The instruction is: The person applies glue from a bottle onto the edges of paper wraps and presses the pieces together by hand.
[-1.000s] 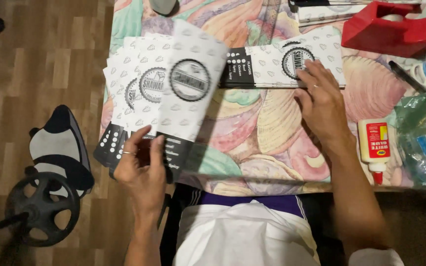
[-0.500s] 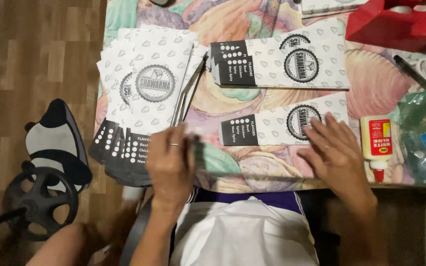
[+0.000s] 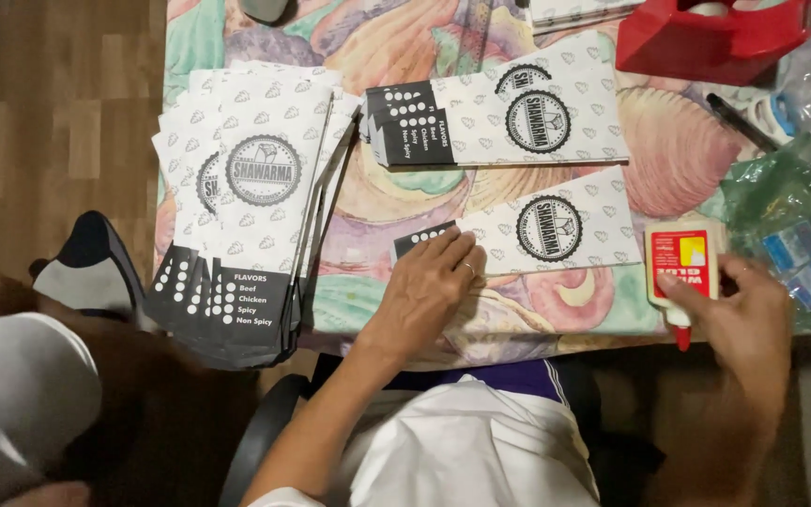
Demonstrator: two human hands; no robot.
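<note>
**A:** What is the left hand (image 3: 429, 286) doing?

**B:** It lies flat, fingers spread, pressing on the dark printed end of a single paper sleeve (image 3: 527, 235) on the table (image 3: 405, 56). It grasps nothing; the palm just holds the sleeve down. The rest of that sleeve, white with a round black emblem, runs away from the fingertips toward the right hand.

**A:** And the right hand (image 3: 739, 314)?

**B:** Its fingers close around a glue bottle (image 3: 680, 268), white with a red label and red tip, which lies at the table's near edge. The bottle touches the sleeve's far end or sits just beside it; I cannot tell which.

**A:** What else lies around the left hand?

**B:** Beyond its fingertips sits a small pile of finished sleeves (image 3: 499, 122). Out past the thumb side, a fanned stack of flat sleeves (image 3: 246, 207) overhangs the table edge.

**A:** Near the right hand?

**B:** Crumpled clear plastic packaging (image 3: 795, 235) just past the knuckles, a black pen (image 3: 739, 122) beyond it, and a red tape dispenser (image 3: 706, 38) farther off.
</note>
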